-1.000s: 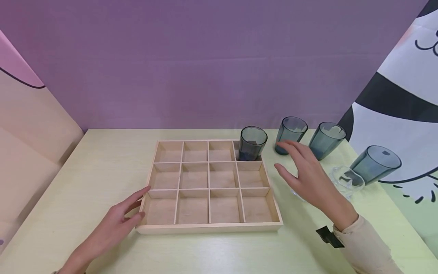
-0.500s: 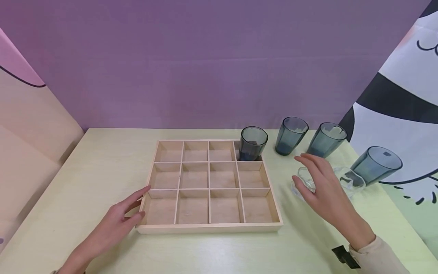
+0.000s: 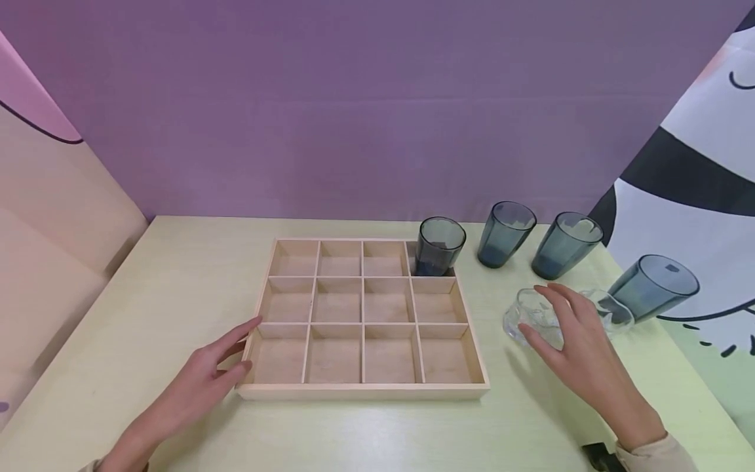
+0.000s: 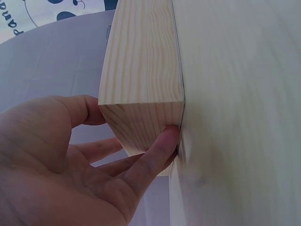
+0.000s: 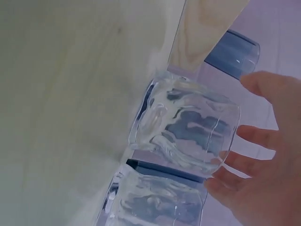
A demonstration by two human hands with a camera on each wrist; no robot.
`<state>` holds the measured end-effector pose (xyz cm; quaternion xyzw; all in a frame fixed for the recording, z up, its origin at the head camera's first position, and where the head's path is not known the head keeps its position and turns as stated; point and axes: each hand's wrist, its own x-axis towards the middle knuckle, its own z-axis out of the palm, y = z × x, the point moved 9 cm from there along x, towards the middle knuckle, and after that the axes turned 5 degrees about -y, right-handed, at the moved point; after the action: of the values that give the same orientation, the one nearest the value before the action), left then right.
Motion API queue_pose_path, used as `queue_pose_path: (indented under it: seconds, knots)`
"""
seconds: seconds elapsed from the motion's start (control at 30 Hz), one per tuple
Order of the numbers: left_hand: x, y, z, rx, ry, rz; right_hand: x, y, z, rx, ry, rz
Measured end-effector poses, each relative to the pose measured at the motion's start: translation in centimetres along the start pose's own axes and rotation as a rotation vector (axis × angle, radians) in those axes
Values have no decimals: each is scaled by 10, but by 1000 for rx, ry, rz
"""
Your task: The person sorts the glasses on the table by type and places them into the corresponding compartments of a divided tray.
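Note:
At the left side of a wooden compartment box (image 3: pixel 362 392), my left hand (image 3: pixel 191 390) touches the outer wall near the front corner. The left wrist view shows its fingers against the corner of that box (image 4: pixel 141 61). My right hand (image 3: pixel 590 357) hovers over a clear wavy glass (image 3: pixel 518 321), thumb and fingers spread apart. In the right wrist view the clear glass (image 5: pixel 188 125) lies in front of the spread fingers, and contact at the rim cannot be told. Beside it stands a second clear glass (image 3: pixel 616 311), partly hidden by the hand.
One blue-grey tumbler (image 3: pixel 439 249) stands in the box's back right compartment. Three more stand to the right: a tumbler (image 3: pixel 504 236) near the box, another tumbler (image 3: pixel 566 246) beyond it, and a tumbler (image 3: pixel 655 288) at the table's right edge. A purple wall (image 3: pixel 377 118) rises behind the table.
My right hand has moved right and toward me, away from the back tumblers to the clear glass. My left hand has stayed at the box. The view has shifted slightly.

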<state>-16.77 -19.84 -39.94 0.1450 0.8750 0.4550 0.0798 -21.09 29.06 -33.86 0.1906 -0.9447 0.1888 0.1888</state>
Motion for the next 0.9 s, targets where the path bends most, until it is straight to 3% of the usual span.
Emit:
queue_pose_path:
  seconds: [0.17, 0.37, 0.9]
  knots:
    - [0, 0, 0, -3, -2, 1, -4, 10, 5, 7, -81, 83]
    - [1, 0, 0, 13, 2, 9, -6, 17, 7, 1, -119, 97]
    - [1, 0, 0, -10, 1, -3, -4, 19, 8, -17, -40, 24]
